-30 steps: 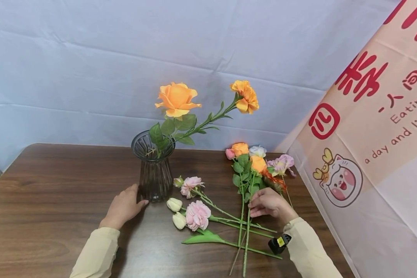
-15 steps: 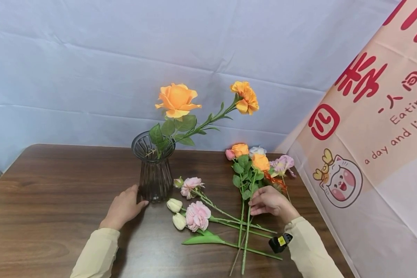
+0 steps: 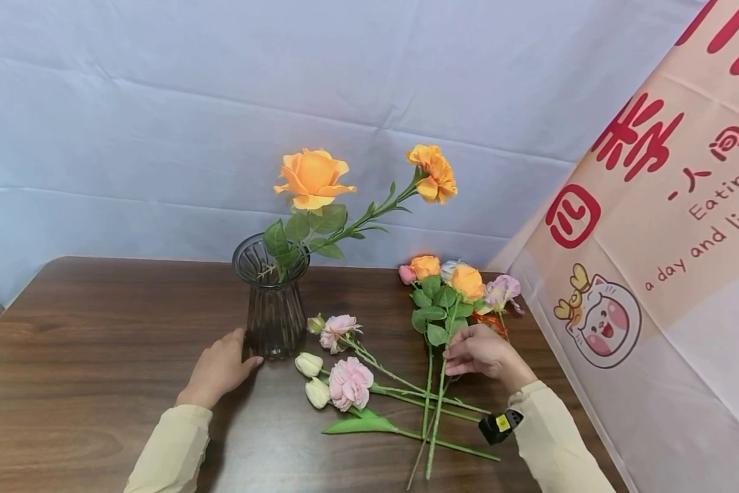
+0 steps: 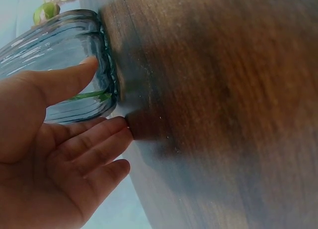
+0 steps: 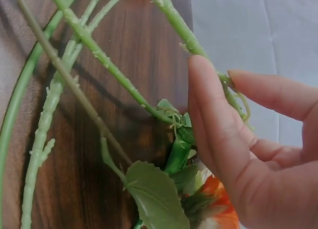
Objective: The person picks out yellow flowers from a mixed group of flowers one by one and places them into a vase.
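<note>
My left hand (image 3: 217,368) rests beside the base of a smoky ribbed glass vase (image 3: 277,318). In the left wrist view, the thumb (image 4: 74,79) lies against the vase and the other fingers lie fairly straight along its other side. An orange rose (image 3: 316,179) and an orange carnation (image 3: 433,172) stand in the vase, the carnation leaning right. My right hand (image 3: 481,355) pinches the green stem (image 5: 181,28) of another orange rose (image 3: 468,282) between thumb and fingers. That rose is over the flowers at the right; its lower stem crosses other stems.
Pink peonies (image 3: 351,383) and cream tulips (image 3: 317,393) lie at the table's middle, stems pointing right. Several more flowers lie at the right, including an orange rose (image 3: 425,266) and a purple flower (image 3: 502,291). A printed banner (image 3: 659,226) borders the table's right side.
The right hand has shifted slightly right and raised the pinched rose a little; its bloom moved up and right, and its stem end moved up. The left hand and vase have stayed put.
</note>
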### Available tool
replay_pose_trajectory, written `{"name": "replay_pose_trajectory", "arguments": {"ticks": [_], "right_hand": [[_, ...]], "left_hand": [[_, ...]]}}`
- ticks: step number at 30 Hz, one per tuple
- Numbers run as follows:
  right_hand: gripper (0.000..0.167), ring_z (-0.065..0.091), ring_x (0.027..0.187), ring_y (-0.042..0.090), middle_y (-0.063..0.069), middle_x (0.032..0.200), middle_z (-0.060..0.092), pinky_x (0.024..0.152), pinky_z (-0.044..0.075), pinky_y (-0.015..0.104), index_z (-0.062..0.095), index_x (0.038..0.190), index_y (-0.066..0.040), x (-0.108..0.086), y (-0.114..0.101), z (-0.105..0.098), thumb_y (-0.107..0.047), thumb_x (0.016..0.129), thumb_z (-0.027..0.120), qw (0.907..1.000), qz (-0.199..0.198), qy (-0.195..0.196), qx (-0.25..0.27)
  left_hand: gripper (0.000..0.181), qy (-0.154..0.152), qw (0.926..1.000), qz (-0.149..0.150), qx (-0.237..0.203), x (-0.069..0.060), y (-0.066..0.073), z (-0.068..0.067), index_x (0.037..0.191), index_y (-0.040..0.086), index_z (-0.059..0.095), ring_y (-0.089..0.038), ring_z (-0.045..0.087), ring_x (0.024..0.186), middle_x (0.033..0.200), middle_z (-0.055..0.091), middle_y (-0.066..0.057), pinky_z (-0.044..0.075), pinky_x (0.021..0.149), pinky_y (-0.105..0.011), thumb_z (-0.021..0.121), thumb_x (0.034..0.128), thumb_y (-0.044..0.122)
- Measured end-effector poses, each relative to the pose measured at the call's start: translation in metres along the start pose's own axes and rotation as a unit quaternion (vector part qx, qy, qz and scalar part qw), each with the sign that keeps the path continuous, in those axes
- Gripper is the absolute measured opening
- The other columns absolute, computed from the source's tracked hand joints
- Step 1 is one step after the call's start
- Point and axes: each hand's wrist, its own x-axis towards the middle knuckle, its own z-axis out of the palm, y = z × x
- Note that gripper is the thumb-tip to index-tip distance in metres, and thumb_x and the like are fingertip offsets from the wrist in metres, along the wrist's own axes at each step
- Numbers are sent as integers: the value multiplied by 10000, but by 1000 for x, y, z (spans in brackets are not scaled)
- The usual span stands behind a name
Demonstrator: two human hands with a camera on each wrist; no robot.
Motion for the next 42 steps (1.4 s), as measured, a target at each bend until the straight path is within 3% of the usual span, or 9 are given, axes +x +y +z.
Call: {"name": "replay_pose_trajectory", "arguments": {"ticks": [16, 25, 31, 35, 42], "right_hand": [[73, 646, 622, 230, 130, 708, 604, 674, 557, 367, 526, 809, 45, 2, -12, 3, 104, 845, 502, 9998, -153, 46, 80], [57, 643, 641, 226, 131, 735, 604, 682, 556, 371, 491, 885, 125, 5, -12, 7, 79, 852, 483, 9997, -247, -29, 54], [79, 644, 657, 238, 137, 741, 601, 697, 552, 390, 489, 867, 121, 8, -12, 6, 54, 845, 525, 9994, -266, -128, 176], [42, 646, 658, 240, 138, 746, 600, 701, 551, 396, 505, 829, 79, 9, -13, 6, 58, 863, 491, 9995, -234, -142, 170], [163, 643, 661, 227, 135, 749, 586, 709, 550, 389, 517, 755, 1, 9, -15, 8, 82, 869, 434, 9995, -202, -141, 172]], "left_hand": [[602, 15, 10000, -4, -17, 0, 0, 1, 1204, -172, 427, -504, 522, 958, 1115, 523, -352, 430, 788, -582, 662, 832, 240], [617, -39, 10000, -36, 29, 0, 0, 1, 1214, -181, 416, -502, 512, 980, 1138, 506, -360, 437, 793, -569, 657, 837, 244], [614, -24, 10000, -12, 43, 0, 0, 0, 1209, -181, 419, -499, 513, 981, 1134, 509, -358, 439, 793, -566, 659, 836, 242], [623, -48, 10000, -17, 60, 0, 1, 0, 1218, -185, 411, -501, 505, 997, 1152, 498, -361, 434, 805, -568, 655, 839, 245], [596, 2, 10000, 3, 31, 0, 0, 1, 1192, -179, 430, -492, 526, 964, 1116, 523, -350, 442, 785, -566, 663, 831, 235]]}}
